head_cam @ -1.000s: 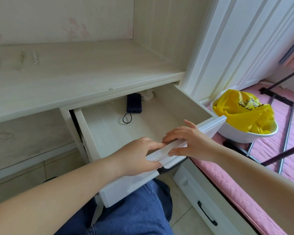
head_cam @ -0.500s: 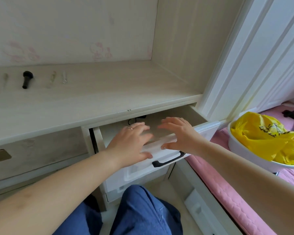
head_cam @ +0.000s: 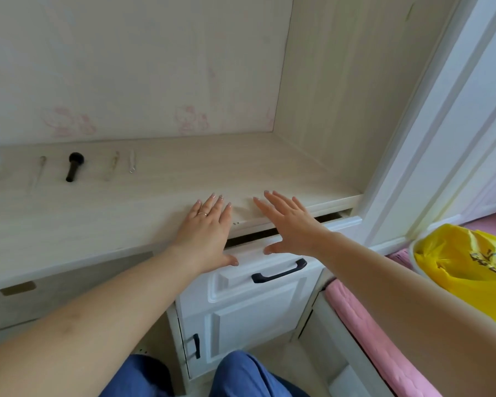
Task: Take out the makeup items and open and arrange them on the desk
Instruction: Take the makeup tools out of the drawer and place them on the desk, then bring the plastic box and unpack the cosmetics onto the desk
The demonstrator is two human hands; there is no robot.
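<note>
A white drawer with a black handle sits almost fully pushed in under the pale wooden desk, leaving a thin dark gap. My left hand and my right hand are spread flat with straight fingers over the drawer's top edge and the desk's front edge, thumbs touching the drawer front. On the desk at the far left lie a black brush and several thin clear makeup tools. Neither hand holds anything.
A white cabinet door with a small black handle is below the drawer. At right, a white basin with a yellow bag stands on a pink mat. A wall closes the desk's right side. My blue-trousered knees are below.
The drawer went from wide open to nearly closed, pushed in by both hands. The hands' fingers straightened and now reach over the desk edge. The view tilted upward.
</note>
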